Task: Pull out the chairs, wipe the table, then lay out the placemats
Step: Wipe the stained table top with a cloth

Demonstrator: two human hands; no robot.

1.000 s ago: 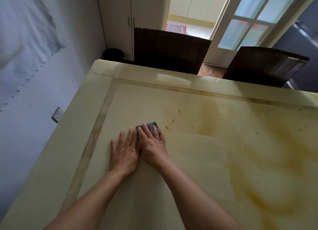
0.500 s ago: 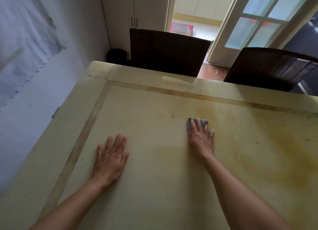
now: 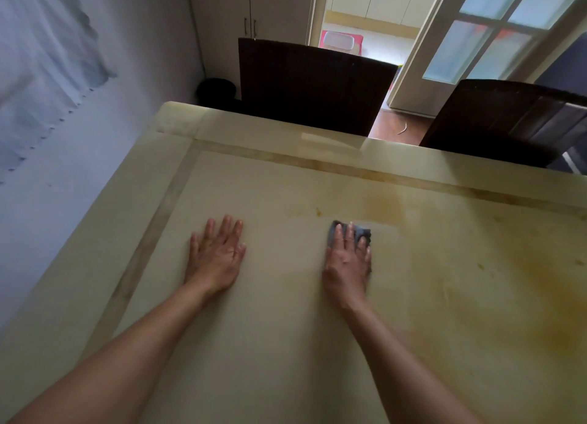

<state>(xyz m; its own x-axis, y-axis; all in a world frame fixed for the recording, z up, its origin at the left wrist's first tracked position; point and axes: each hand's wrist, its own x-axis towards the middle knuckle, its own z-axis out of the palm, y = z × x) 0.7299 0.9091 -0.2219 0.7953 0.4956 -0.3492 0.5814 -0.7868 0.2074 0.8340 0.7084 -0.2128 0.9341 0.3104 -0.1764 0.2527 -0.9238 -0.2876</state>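
The left hand (image 3: 219, 258) lies flat on the pale worktop (image 3: 286, 344), palm down, its fingers (image 3: 226, 230) straight and slightly spread, holding nothing. At 3 o'clock from it, well apart, the right hand (image 3: 347, 265) presses a small grey cloth (image 3: 362, 233) onto the worktop with straight fingers (image 3: 349, 236). The cloth shows past the fingertips at 12 o'clock and is not gripped. Orange-brown stains (image 3: 381, 201) lie just beyond the cloth at 1 o'clock. Two dark chairs stand behind the far edge, one (image 3: 311, 87) at 12 o'clock and the other (image 3: 508, 119) at 2 o'clock.
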